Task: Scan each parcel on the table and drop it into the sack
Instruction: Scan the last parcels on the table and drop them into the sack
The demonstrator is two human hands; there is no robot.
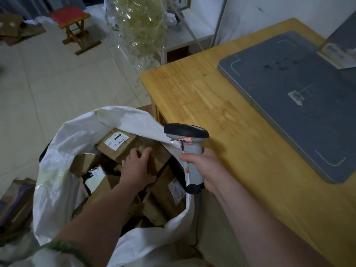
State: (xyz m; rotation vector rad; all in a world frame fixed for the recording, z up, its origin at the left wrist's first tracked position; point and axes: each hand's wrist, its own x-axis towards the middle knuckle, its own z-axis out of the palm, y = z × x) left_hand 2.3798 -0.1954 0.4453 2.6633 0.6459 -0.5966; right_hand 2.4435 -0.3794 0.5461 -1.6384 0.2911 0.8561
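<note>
A white woven sack [61, 155] stands open on the floor left of the wooden table [221, 116], holding several brown cardboard parcels with white labels. My left hand [137, 166] reaches into the sack and rests with spread fingers on a brown parcel [154, 151] at the top of the pile. My right hand [204, 168] grips the handle of a grey barcode scanner [187, 135] over the sack's right rim, its dark head pointing left. A grey parcel [342, 49] with a label lies at the table's far right edge.
A grey flat scale pad [300, 101] covers the right of the table. A red-topped wooden stool [75, 27] stands on the tiled floor at the back. A clear bag of pale filler [140, 26] hangs beyond the table corner. The scanner's cable [198, 218] trails down.
</note>
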